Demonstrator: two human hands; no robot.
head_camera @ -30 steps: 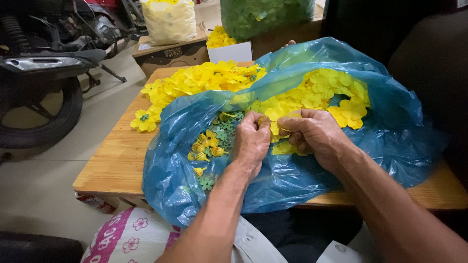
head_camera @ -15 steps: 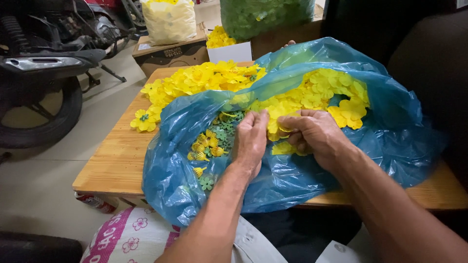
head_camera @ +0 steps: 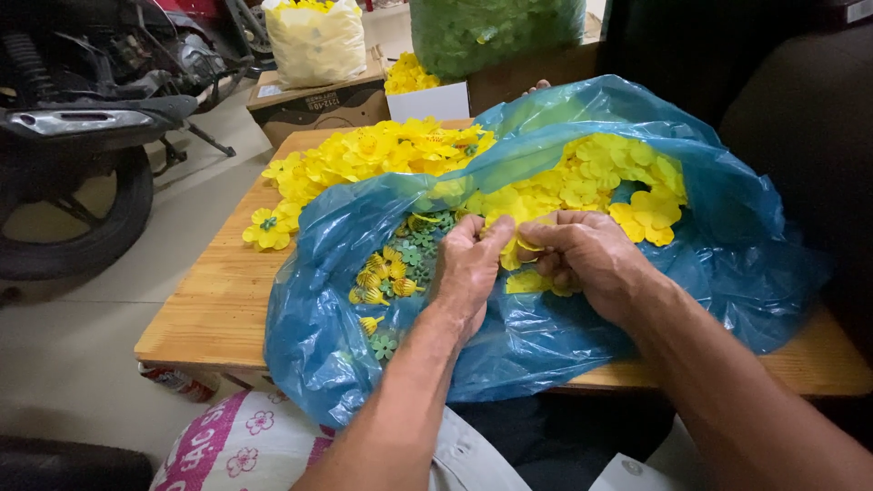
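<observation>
A big blue plastic bag [head_camera: 727, 264] lies open on a wooden table [head_camera: 218, 309]. Inside it are many yellow plastic flower petals [head_camera: 600, 182], small green star-shaped pieces [head_camera: 414, 255] and small yellow centre pieces [head_camera: 377, 282]. My left hand [head_camera: 468, 268] and my right hand [head_camera: 587, 255] meet in the middle of the bag, fingertips together, pinching a yellow flower piece [head_camera: 509, 245] between them. My forearms come in from the lower right.
A heap of finished yellow flowers [head_camera: 364, 159] lies on the table beyond the bag. Behind stand a white box of yellow flowers [head_camera: 423, 91], a cardboard box [head_camera: 309, 105], a clear bag of yellow pieces [head_camera: 314, 36] and a bag of green pieces [head_camera: 496, 32]. A motorbike [head_camera: 73, 136] stands left.
My fingers have shifted slightly on the yellow flower piece; both hands stay in the same spot in the bag.
</observation>
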